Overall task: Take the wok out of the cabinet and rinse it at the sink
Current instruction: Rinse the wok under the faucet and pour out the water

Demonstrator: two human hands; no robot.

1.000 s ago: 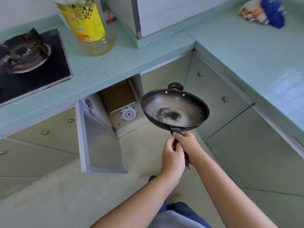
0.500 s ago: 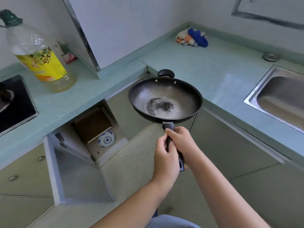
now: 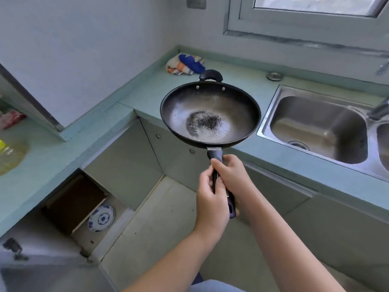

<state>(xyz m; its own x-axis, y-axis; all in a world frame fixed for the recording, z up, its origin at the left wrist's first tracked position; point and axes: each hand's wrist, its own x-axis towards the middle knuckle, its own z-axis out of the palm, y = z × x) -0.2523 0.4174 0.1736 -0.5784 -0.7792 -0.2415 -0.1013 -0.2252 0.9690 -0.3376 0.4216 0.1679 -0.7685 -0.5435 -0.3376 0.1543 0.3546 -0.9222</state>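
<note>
A black wok [image 3: 210, 116] with a dark speckled patch in its bottom hangs level over the front edge of the green countertop [image 3: 147, 89], just left of the steel sink [image 3: 315, 125]. Both hands grip its long black handle: my left hand [image 3: 210, 199] lower and to the left, my right hand [image 3: 233, 175] higher and closer to the pan. A small helper handle sticks out at the wok's far rim. The cabinet [image 3: 75, 203] at the lower left stands open, with a blue-and-white plate [image 3: 101, 218] inside.
A faucet [image 3: 379, 108] reaches in from the right edge over the sink. A sink plug [image 3: 274, 76] and a crumpled orange, white and blue cloth [image 3: 185, 65] lie on the counter behind. The oil bottle [image 3: 8, 152] is at the far left. The open cabinet door [image 3: 31, 268] juts out low left.
The wok has been lifted and carried right, away from the open cabinet toward the sink. The view has turned right, so the sink and window have come in and the stove has gone.
</note>
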